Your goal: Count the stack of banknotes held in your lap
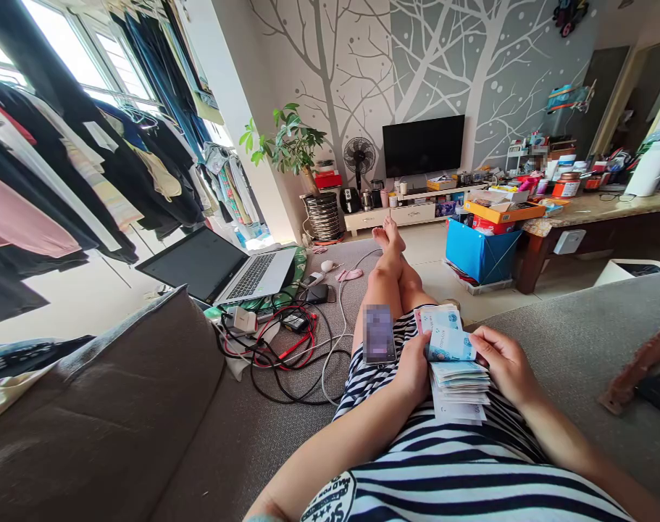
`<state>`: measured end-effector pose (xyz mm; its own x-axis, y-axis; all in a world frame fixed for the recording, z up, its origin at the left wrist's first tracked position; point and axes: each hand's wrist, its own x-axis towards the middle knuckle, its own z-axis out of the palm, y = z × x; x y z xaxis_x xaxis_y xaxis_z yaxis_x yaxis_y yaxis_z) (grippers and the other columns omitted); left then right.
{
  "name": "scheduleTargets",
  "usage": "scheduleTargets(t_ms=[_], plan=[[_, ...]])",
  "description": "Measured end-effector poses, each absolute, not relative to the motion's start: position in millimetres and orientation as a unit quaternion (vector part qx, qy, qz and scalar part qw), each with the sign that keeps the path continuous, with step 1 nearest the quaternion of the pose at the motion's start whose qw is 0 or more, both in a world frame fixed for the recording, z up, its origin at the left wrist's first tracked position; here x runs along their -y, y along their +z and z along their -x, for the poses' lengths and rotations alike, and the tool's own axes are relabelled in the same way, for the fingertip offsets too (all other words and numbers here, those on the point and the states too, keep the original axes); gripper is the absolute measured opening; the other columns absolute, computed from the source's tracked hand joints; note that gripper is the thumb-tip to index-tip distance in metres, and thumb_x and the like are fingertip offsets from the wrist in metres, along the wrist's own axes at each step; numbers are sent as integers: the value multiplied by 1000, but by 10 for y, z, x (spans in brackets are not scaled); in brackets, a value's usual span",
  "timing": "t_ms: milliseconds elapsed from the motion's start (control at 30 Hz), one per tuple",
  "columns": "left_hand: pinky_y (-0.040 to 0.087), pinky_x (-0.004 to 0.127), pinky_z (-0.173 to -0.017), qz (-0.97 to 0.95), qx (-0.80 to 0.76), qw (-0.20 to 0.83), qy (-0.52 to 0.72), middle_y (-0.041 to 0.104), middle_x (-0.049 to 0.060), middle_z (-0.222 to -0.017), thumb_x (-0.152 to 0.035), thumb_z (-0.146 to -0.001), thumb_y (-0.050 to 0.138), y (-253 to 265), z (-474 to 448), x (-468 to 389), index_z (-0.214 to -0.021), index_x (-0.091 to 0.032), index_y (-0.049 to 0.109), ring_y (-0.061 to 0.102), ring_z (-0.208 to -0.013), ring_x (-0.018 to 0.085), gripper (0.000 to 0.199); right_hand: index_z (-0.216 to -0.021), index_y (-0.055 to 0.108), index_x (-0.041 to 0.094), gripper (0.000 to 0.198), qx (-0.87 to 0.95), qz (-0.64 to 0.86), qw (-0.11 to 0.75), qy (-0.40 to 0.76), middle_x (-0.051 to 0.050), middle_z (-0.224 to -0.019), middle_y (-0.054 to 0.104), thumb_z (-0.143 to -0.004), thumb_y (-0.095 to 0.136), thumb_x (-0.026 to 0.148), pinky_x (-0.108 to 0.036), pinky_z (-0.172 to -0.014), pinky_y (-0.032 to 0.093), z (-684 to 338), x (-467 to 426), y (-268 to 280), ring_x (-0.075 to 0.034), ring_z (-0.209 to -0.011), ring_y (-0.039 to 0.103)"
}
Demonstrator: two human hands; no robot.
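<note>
A thick stack of banknotes [460,388] lies over my lap, its lower ends fanned out toward my belly. My left hand [414,368] is closed on the left edge of the stack, thumb on top. With thumb and fingers, my right hand [500,362] pinches the right end of a blue banknote [452,346] at the upper part of the stack. More notes, one pinkish, stick out beyond it. A phone [379,333] with a blurred screen rests on my thigh, left of the notes, on the striped dress [443,471].
Left of my legs on the grey sofa [286,464] are an open laptop [221,268], tangled cables [291,362] and chargers. A brown cushion [117,413] stands nearer. A blue box [479,250] sits by the cluttered table [585,210] at right.
</note>
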<state>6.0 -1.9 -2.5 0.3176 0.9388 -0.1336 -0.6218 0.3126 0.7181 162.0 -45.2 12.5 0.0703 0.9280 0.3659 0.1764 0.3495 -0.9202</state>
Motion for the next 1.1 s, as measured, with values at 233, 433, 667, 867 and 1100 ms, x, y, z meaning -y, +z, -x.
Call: scheduleTargets(t_ms=[233,433,667,867,1100], plan=[[52,39,-84,-290,-284,757,512,75,10,-78,-43,-60,79,10,-68,27,-78,-15,70,70,-92,33,35,-74,61,21,39,595,444,568,354,4,-61,45,-93,60,56,-27,-54,34,-1625,445,89,-15,-58,41],[51,40,-85,-300,-285,753,512,75,10,-77,-43,-58,79,22,-74,28,-75,-15,69,69,-95,34,34,-81,63,21,37,586,440,572,367,4,-63,46,-93,62,56,-26,-54,34,-1623,437,68,-14,-58,41],[51,41,-87,-308,-286,749,512,75,9,-81,-40,-62,77,3,-59,33,-75,-16,70,69,-94,33,28,-79,63,20,38,583,439,572,374,4,-63,44,-92,63,55,-25,-53,32,-1618,450,70,-13,-58,39],[51,40,-86,-313,-279,750,512,75,9,-79,-37,-65,76,-38,-63,23,-81,-14,73,70,-90,31,29,-77,63,20,38,587,437,572,370,4,-62,45,-92,63,55,-25,-52,34,-1613,453,87,-13,-58,40],[51,39,-85,-295,-281,754,515,74,8,-81,-35,-64,78,-90,-63,0,-78,-16,70,70,-87,29,25,-76,61,20,38,589,433,575,366,4,-62,44,-93,62,54,-25,-53,35,-1623,450,65,-13,-58,41]])
